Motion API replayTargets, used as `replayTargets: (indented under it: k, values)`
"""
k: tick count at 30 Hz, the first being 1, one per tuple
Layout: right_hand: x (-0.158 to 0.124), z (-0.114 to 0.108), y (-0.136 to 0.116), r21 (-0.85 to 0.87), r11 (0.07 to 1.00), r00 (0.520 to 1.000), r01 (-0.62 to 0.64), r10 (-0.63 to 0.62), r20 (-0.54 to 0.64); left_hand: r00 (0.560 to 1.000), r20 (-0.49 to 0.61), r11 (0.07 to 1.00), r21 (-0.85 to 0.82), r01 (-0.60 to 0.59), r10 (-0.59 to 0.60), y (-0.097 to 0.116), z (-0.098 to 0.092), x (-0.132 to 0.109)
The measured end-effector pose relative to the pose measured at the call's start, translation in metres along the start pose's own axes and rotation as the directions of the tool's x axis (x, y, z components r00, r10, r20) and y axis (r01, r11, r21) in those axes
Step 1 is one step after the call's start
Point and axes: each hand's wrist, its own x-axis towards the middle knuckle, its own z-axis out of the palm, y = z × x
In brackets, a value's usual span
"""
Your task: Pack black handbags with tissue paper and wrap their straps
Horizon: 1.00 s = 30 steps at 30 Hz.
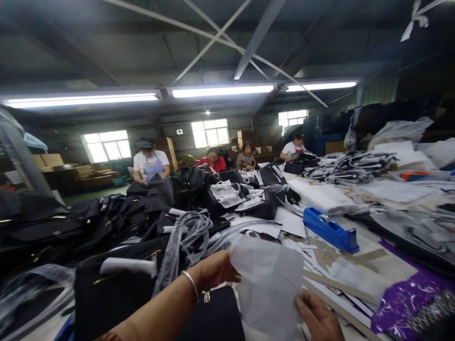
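A thin white translucent sheet [272,279] is stretched between my two hands over the near part of the table. My left hand [220,267], with a bangle at the wrist, pinches its upper left edge. On the sheet's lower right edge, the fingers of my right hand [318,315] are closed. Below my left forearm lies a black bag [213,312] with a gold-coloured fitting. Another black bag [113,293] sits to the left, bearing a white wrapped roll [128,266] and a gold zip. Clear plastic-wrapped straps [185,241] curl beyond my left hand.
A blue tape dispenser [330,229] stands right of the sheet, among paper and cardboard strips [341,284]. Purple plastic [408,300] lies at the near right. Black bags [106,215] pile up on the left. Several people work across the table, one in a blue apron [152,166].
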Motion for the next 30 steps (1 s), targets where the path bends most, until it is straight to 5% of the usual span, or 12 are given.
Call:
replayTargets:
  k: [6,11,16,20,26,28,30]
  values:
    - [0.007,0.019,-0.069,-0.085,0.960,0.962,0.266,-0.270,-0.037,0.973,-0.139,0.899,-0.377,-0.223,0.183,0.044,0.008,-0.056]
    - [-0.010,0.043,-0.125,-0.245,0.851,0.867,0.465,-0.494,-0.070,0.923,-0.189,0.809,-0.444,-0.386,0.336,0.069,0.024,-0.129]
    - [-0.023,0.061,-0.163,-0.334,0.683,0.740,0.650,-0.668,0.075,0.867,-0.478,0.926,-0.247,-0.285,0.140,0.074,0.059,-0.181]
    - [-0.027,0.074,-0.168,-0.338,0.667,0.748,0.664,-0.604,0.276,0.742,-0.664,0.908,-0.364,-0.208,-0.097,0.037,0.090,-0.217]
    - [-0.020,0.111,-0.128,-0.370,0.737,0.783,0.565,-0.338,0.523,0.384,-0.852,0.920,-0.390,-0.015,-0.355,-0.063,0.110,-0.260]
    - [-0.026,0.121,-0.116,-0.401,0.677,0.769,0.618,-0.414,0.487,0.323,-0.837,0.886,-0.464,0.004,-0.441,-0.092,0.107,-0.266]
    - [-0.044,0.127,-0.109,-0.413,0.557,0.692,0.721,-0.549,0.468,0.287,-0.820,0.858,-0.513,0.014,-0.495,-0.113,0.103,-0.270]
